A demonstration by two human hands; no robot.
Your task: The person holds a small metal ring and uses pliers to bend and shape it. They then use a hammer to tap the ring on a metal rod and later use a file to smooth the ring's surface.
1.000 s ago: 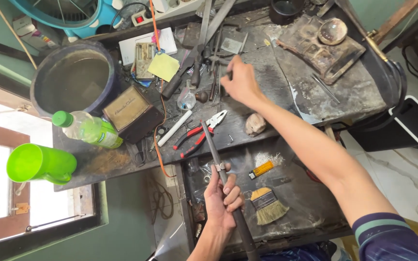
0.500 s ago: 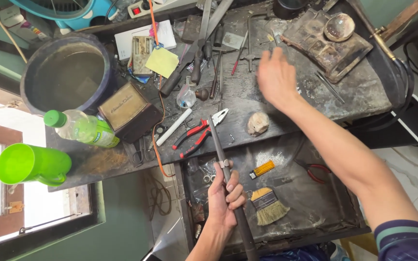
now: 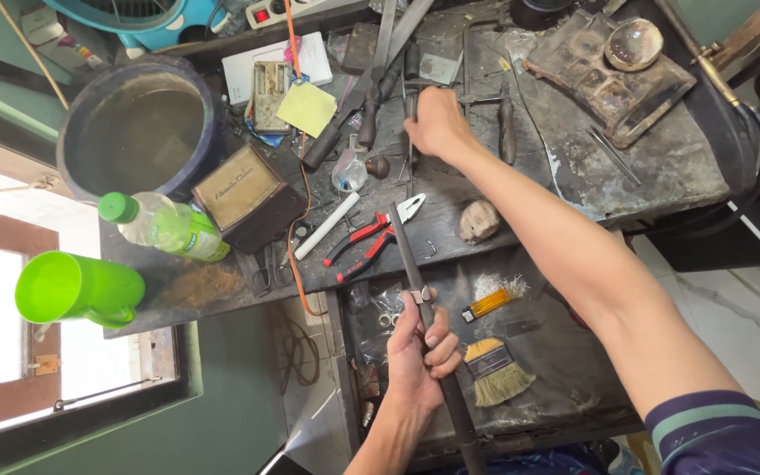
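— What lies around the left hand [image 3: 417,365]?
— A brush [image 3: 494,372] just right, red-handled pliers [image 3: 371,237] beyond. It grips a long dark rod [image 3: 424,312], pointing away.
— The right hand [image 3: 437,123]?
— Curled over tools; grip unclear.

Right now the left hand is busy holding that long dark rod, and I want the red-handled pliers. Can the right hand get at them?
Probably yes: the right hand rests on tools just beyond the red-handled pliers, with nothing covering them; only the rod lies alongside.
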